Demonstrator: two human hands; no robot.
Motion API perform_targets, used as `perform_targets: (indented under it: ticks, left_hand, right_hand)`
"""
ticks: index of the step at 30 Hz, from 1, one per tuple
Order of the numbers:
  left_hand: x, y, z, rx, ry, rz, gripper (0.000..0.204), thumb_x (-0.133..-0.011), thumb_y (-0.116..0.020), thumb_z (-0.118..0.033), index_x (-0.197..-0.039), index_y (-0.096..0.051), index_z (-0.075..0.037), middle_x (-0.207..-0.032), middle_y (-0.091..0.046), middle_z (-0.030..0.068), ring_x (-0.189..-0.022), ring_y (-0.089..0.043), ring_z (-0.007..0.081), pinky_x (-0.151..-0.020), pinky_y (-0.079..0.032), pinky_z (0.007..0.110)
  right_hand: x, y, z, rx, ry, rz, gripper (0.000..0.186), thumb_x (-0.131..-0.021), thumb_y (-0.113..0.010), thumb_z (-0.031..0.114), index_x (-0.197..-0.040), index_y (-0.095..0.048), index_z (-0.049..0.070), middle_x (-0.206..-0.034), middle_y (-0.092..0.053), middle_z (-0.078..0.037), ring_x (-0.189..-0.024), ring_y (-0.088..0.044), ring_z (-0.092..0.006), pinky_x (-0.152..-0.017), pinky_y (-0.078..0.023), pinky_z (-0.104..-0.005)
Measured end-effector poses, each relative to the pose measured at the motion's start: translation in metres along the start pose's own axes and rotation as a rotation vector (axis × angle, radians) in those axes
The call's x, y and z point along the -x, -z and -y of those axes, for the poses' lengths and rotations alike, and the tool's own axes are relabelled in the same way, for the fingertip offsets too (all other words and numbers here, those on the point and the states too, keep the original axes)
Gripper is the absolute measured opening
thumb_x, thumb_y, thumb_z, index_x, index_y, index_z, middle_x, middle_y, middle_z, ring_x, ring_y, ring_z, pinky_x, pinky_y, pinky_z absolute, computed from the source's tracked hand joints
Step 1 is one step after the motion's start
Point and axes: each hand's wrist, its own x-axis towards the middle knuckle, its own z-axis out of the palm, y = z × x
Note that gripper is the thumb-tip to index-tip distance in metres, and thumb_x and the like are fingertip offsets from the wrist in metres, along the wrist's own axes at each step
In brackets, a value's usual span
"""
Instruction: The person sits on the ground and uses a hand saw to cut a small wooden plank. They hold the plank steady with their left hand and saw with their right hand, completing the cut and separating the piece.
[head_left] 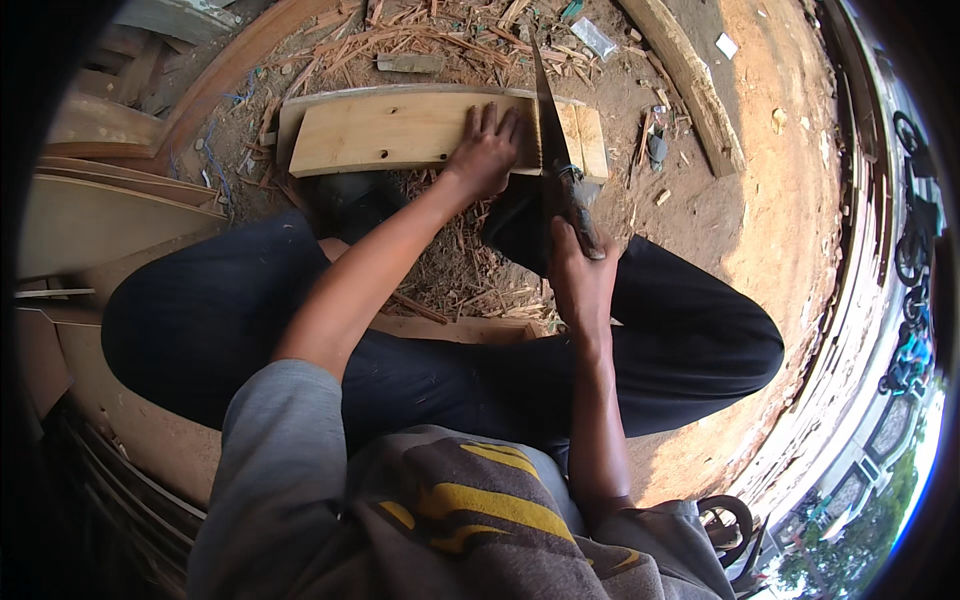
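Observation:
A light wooden board [360, 132] with a few dark holes lies crosswise in front of me on another piece of wood, above my dark-trousered, bent legs. My left hand [485, 150] presses on its top, right of the middle, fingers spread. My right hand [583, 268] grips the handle of a handsaw [550, 120]. The long blade points away from me and lies across the board toward its right end, just right of my left hand. A thin line runs across the board right of the blade.
Wood shavings [450, 50] and scraps litter the dirt ground [780, 220]. A curved plank [690, 90] lies at the upper right, plywood sheets [100, 230] at the left. A small clear plastic packet [593, 37] sits beyond the board. Bicycles or motorbikes [910, 345] stand at the far right.

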Motion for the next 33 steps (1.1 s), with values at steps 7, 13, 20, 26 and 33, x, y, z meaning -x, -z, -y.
perform_targets:
  ticks: [7, 13, 20, 26, 33]
  left_hand:
    - [0.006, 0.002, -0.002, 0.036, -0.005, 0.067, 0.069, -0.070, -0.058, -0.012, -0.133, -0.041, 0.009, -0.143, -0.033, 0.0276, -0.131, -0.032, 0.0512, -0.110, -0.018, 0.061]
    - [0.004, -0.003, 0.000, 0.007, 0.003, 0.037, 0.067, -0.071, -0.058, -0.013, -0.133, -0.041, 0.009, -0.144, -0.033, 0.0257, -0.132, -0.031, 0.0508, -0.111, -0.017, 0.061]
    - [0.004, 0.000, -0.003, 0.000, 0.007, 0.078, 0.073, -0.068, -0.063, -0.017, -0.134, -0.041, 0.008, -0.146, -0.032, 0.0243, -0.132, -0.030, 0.0503, -0.111, -0.016, 0.060]
    - [0.006, -0.010, -0.005, -0.035, 0.038, 0.048, 0.081, -0.064, -0.065, -0.017, -0.137, -0.038, 0.006, -0.145, -0.033, 0.0235, -0.133, -0.028, 0.0489, -0.112, -0.015, 0.059]
    - [-0.002, 0.000, 0.001, 0.104, 0.026, 0.015, 0.081, -0.063, -0.062, -0.012, -0.138, -0.035, 0.004, -0.143, -0.036, 0.0227, -0.132, -0.032, 0.0453, -0.112, -0.018, 0.058]
  right_hand:
    - [0.013, -0.004, -0.002, 0.137, 0.085, -0.006, 0.023, -0.088, -0.058, 0.015, -0.075, -0.056, -0.004, -0.059, -0.047, -0.001, -0.059, -0.041, -0.0077, -0.053, -0.037, -0.0298]
    - [0.019, 0.003, -0.014, 0.105, 0.093, -0.024, 0.025, -0.089, -0.058, 0.018, -0.073, -0.053, -0.001, -0.059, -0.045, 0.001, -0.057, -0.038, -0.0055, -0.051, -0.034, -0.0268]
    - [0.016, 0.004, -0.022, 0.077, 0.079, -0.039, 0.025, -0.088, -0.060, 0.019, -0.080, -0.058, -0.005, -0.062, -0.051, -0.002, -0.061, -0.044, -0.0085, -0.057, -0.040, -0.0303]
    - [-0.002, -0.010, -0.024, 0.045, 0.145, -0.027, 0.022, -0.089, -0.058, 0.016, -0.089, -0.061, -0.006, -0.066, -0.055, -0.002, -0.065, -0.048, -0.0071, -0.059, -0.042, -0.0276]
    - [-0.015, -0.005, -0.040, -0.145, 0.130, -0.037, 0.018, -0.088, -0.058, 0.015, -0.084, -0.060, -0.003, -0.063, -0.052, 0.001, -0.059, -0.044, -0.0048, -0.052, -0.037, -0.0252]
